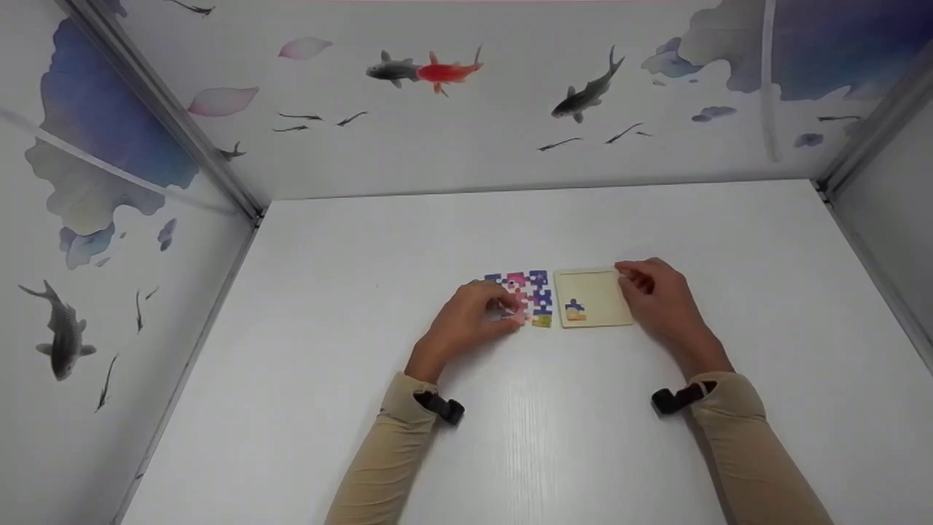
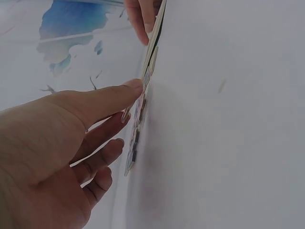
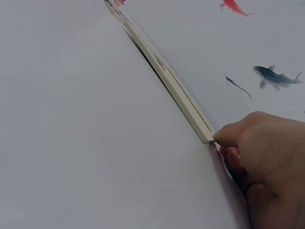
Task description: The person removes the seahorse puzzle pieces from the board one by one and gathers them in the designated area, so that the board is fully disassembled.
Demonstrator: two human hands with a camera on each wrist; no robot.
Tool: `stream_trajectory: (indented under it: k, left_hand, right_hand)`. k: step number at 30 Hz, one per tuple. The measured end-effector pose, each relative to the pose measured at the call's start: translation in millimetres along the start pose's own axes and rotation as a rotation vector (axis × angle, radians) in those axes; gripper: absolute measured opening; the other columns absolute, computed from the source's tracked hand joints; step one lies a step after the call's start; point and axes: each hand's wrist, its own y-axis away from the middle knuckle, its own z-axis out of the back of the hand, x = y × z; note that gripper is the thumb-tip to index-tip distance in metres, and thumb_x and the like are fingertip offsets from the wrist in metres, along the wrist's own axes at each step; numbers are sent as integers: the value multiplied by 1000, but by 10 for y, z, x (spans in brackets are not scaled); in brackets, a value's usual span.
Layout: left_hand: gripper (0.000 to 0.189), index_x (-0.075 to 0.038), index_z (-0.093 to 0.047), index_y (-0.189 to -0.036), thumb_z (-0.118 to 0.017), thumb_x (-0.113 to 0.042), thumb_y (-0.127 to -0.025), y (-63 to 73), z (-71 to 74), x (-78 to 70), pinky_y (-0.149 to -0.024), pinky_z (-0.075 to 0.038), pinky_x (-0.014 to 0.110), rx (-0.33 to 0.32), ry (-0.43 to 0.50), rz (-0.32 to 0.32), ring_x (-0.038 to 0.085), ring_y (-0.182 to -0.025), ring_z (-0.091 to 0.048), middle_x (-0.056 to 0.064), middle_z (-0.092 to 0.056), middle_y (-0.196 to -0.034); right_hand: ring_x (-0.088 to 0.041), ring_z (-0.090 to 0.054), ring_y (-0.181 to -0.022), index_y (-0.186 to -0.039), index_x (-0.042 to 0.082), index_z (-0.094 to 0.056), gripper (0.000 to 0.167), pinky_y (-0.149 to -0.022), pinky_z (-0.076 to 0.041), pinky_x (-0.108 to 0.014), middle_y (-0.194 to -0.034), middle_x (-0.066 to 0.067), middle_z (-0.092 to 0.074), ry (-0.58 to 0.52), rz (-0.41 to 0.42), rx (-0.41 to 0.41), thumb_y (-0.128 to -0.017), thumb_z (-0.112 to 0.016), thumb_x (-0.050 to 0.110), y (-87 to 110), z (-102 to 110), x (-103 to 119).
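A shallow square wooden puzzle tray lies on the table, with a small joined blue-and-orange puzzle section in its lower left corner. Just left of it lie the joined pink, blue and yellow puzzle pieces, partly covered by my left hand. In the left wrist view, a thin puzzle piece shows edge-on between that hand's thumb and index finger, which pinch it. My right hand holds the tray's right edge, its thumb against the near corner in the right wrist view; some of its fingers are hidden.
The white table meets a back wall printed with fish and petals. A side panel borders the table on the left, and another panel on the right. Each wrist wears a black strap.
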Motion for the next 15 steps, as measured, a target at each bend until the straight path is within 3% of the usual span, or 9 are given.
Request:
stream_trajectory:
  k: [8, 15]
  left_hand:
    - [22, -20, -80, -116, -84, -30, -97, -4, -56, -52, -100, -55, 35, 48, 6, 11, 14, -108, -64, -5, -74, -112]
    - [21, -20, -79, -115, -84, -30, -97, -6, -82, -73, -99, -55, 34, 44, -13, 9, 14, -106, -63, -5, -75, -111]
  right_hand:
    - [-20, -57, -99, -143, 19, -72, 34, -80, -48, -20, -114, -4, -65, 13, -12, 6, -110, -63, 26, 6, 4, 11]
    - [-20, -56, -99, -143, 19, -71, 34, -81, -47, -21, -113, -5, -64, 18, -12, 3, -110, -64, 26, 5, 4, 6]
